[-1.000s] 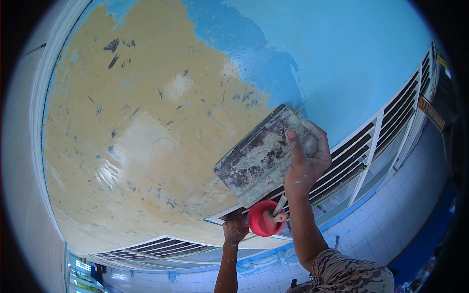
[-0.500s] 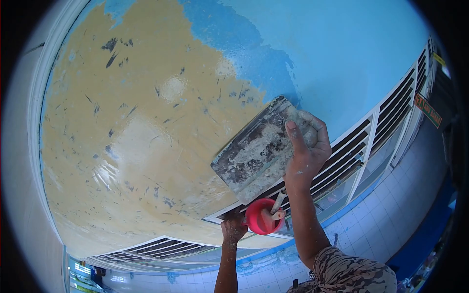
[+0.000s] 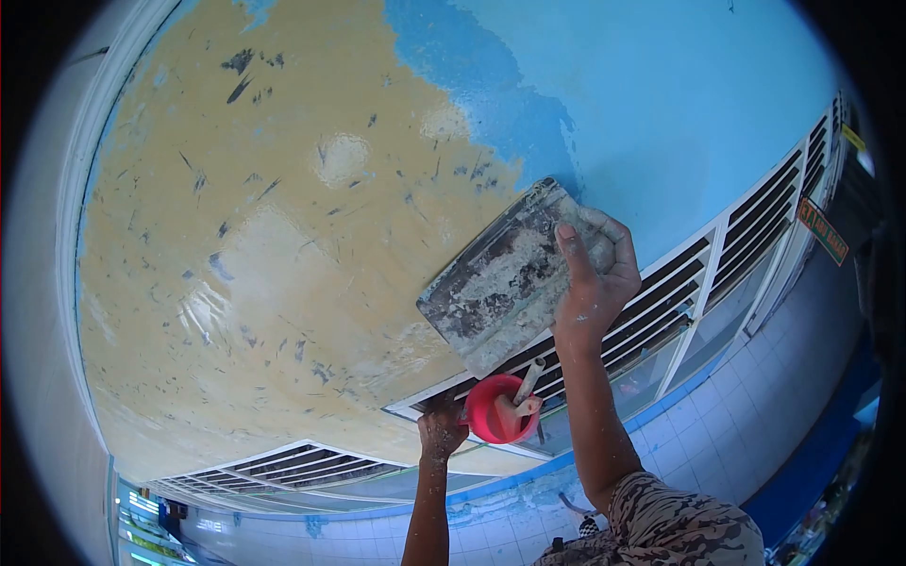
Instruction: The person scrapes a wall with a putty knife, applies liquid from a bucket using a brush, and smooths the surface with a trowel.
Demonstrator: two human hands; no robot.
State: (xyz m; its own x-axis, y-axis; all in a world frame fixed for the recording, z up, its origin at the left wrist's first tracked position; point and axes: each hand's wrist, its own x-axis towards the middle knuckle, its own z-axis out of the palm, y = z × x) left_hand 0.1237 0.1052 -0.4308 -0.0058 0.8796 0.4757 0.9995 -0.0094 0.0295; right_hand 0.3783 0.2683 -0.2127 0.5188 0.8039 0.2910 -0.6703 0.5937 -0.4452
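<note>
My right hand [image 3: 600, 283] is closed around the edge of a wide rectangular plastering trowel [image 3: 505, 274], with the thumb on the side facing me. Grey, dried-looking smears cover that side of the trowel. It lies at a slant against or just off the wall, near the border of tan and blue paint; its far face is hidden. Lower down, my left hand [image 3: 442, 430] grips the handle of a pink plastic dipper [image 3: 477, 420]. Two pale handle-like pieces [image 3: 531, 377] stick out of the dipper, and its other contents are hard to make out.
Tan, scuffed paint [image 3: 274, 255] covers the left of the wall, blue paint [image 3: 679, 104] the right. White slatted vents [image 3: 722, 245] run along the right, with more slats [image 3: 302, 462] below. White tiles [image 3: 727, 406] and a small sign [image 3: 823, 231] are at the right.
The view has tilted slightly. The trowel and my right hand have shifted only a little, and the dipper sits slightly higher and further left in view. Both grips are unchanged.
</note>
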